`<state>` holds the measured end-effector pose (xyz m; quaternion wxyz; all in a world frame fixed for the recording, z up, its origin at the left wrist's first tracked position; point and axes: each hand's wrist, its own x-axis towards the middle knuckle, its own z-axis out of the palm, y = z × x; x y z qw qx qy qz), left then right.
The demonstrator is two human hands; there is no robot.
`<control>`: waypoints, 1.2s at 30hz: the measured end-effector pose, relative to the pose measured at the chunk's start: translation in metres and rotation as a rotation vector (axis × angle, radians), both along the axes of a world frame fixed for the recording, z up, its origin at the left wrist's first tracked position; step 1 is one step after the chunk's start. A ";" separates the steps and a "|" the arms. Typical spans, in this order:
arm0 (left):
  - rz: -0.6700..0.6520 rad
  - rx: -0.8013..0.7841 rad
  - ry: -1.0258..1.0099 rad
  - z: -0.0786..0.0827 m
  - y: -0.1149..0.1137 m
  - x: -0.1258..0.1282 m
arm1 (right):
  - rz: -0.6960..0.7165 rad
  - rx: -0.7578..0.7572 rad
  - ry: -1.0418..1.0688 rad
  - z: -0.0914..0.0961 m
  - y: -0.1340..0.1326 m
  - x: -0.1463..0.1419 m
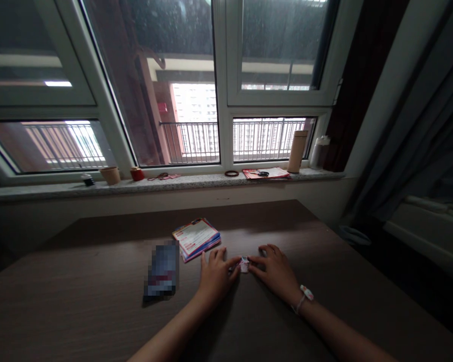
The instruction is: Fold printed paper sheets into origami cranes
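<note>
Both my hands rest on a dark wooden table (98,311) and meet over a small folded piece of paper (244,264), white with red and blue print. My left hand (215,277) pinches its left side with thumb and forefinger, the other fingers spread on the table. My right hand (275,270) presses its right side with the fingertips; a white and pink band is on that wrist. Just behind my left hand lies a stack of coloured paper sheets (196,238).
A blurred dark flat object (161,271) lies left of my left hand. The windowsill (196,184) behind the table carries a tan cup (110,175), a red pot (137,174), scissors on red papers (266,173), a tall beige flask (298,151) and a pale bottle (319,151). Curtains hang right.
</note>
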<state>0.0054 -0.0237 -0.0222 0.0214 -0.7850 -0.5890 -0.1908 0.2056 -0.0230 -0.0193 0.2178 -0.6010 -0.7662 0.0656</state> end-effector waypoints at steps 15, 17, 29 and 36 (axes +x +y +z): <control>0.005 -0.054 -0.005 -0.002 0.001 -0.001 | -0.010 0.073 0.108 0.002 0.001 0.008; 0.005 -0.061 -0.004 -0.002 0.000 -0.001 | 0.038 0.089 0.131 0.000 -0.001 0.004; 0.003 -0.075 -0.011 -0.001 0.003 -0.002 | 0.044 0.011 0.181 0.000 0.006 -0.004; 0.005 -0.100 -0.003 0.006 0.000 -0.001 | -0.002 -0.026 0.277 -0.007 0.017 0.003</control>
